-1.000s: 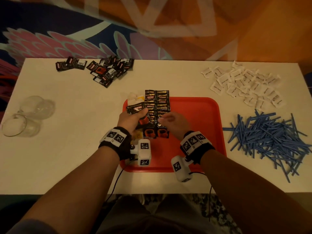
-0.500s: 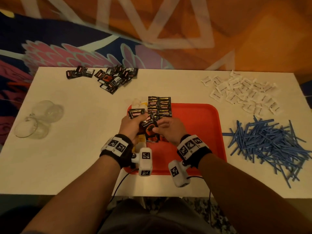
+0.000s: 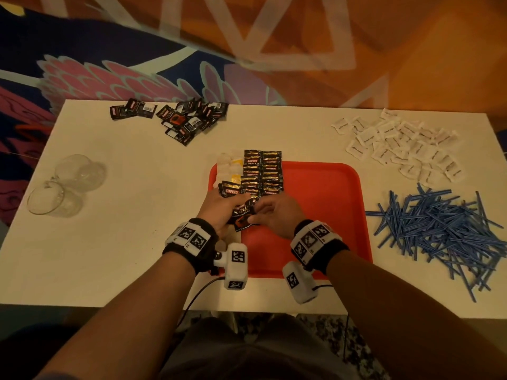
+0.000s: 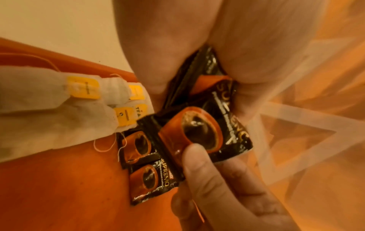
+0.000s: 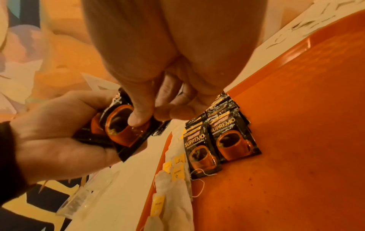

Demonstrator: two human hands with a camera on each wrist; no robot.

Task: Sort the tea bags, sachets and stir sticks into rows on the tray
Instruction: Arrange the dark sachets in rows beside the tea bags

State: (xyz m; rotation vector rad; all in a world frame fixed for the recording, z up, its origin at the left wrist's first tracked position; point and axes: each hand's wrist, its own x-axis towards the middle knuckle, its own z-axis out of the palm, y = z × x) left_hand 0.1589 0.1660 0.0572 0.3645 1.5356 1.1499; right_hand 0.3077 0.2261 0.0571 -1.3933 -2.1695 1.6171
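My left hand [image 3: 222, 207] grips a small stack of black coffee sachets [image 3: 241, 215] just above the left part of the red tray [image 3: 329, 204]. My right hand [image 3: 270, 212] pinches the top sachet [image 4: 205, 132] of that stack between thumb and fingertips [image 5: 138, 118]. Two columns of overlapping black sachets [image 3: 262, 174] lie on the tray, their nearest ends [image 5: 223, 143] close to my hands. White tea bags with yellow tags [image 4: 59, 101] form a column along the tray's left edge [image 5: 173, 187].
A loose pile of black sachets [image 3: 181, 119] lies at the table's back left. White sachets [image 3: 397, 144] are scattered at the back right, with blue stir sticks [image 3: 444, 229] heaped right of the tray. Two clear glasses [image 3: 63, 187] lie at the left edge.
Both hands drew back toward me from the sachet columns and came together; my right hand has taken hold of the top sachet in the left hand's stack.
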